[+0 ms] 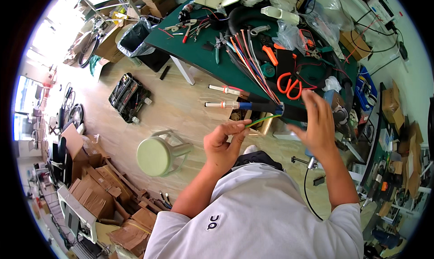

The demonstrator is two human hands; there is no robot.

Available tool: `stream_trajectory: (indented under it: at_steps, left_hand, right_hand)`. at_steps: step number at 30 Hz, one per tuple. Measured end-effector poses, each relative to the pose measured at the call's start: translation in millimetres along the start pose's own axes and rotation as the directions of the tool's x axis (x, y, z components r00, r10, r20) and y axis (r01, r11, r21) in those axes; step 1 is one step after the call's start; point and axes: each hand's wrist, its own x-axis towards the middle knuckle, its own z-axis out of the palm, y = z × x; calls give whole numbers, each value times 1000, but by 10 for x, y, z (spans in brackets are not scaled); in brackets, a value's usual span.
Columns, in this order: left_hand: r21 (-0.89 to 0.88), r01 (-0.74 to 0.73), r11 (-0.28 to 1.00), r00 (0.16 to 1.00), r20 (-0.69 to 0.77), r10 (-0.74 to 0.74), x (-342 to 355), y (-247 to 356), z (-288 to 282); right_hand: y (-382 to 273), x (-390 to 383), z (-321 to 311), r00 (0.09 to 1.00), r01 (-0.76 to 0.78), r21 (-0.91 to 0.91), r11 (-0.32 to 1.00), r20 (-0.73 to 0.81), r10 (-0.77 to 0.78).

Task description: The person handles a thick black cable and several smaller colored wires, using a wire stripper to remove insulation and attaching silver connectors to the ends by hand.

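Note:
My left hand (pixel 224 143) pinches the end of a green-yellow wire (pixel 262 119) between thumb and fingers. The wire runs up and right into the cut end of a thick black cable (pixel 296 112). My right hand (pixel 318 128) grips that cable at the sheath's end. Several coloured wires (pixel 253 64) fan out from the same cable end over the green table. Two black wires with clear and orange terminals (pixel 221 104) stick out to the left.
The green table (pixel 178 42) holds orange-handled scissors (pixel 289 83), pliers, cutters, plastic bags and coiled black hose. A pale green stool (pixel 156 155) stands on the wooden floor below left. A black tool case (pixel 129 96), a lined bin and cardboard boxes (pixel 95 191) lie further left.

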Motion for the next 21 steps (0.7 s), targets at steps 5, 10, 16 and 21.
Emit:
stream_trajectory:
  at_steps: [5, 10, 16, 21]
  left_hand:
    - [-32, 35, 999, 999, -8, -36, 103, 136, 55]
    - [301, 36, 953, 998, 32, -48, 206, 438, -10]
    - [399, -183, 899, 965, 246, 87, 462, 426, -239]
    - [403, -520, 753, 779, 586, 224, 997, 392, -452]
  right_hand:
    - [-341, 37, 216, 877, 456, 16, 890, -175, -447]
    - [-497, 298, 512, 848, 460, 175, 871, -377, -373]
    - [-494, 455, 644, 857, 473, 262, 841, -357, -371]
    - [-467, 553, 687, 864, 432, 146, 890, -351, -362]
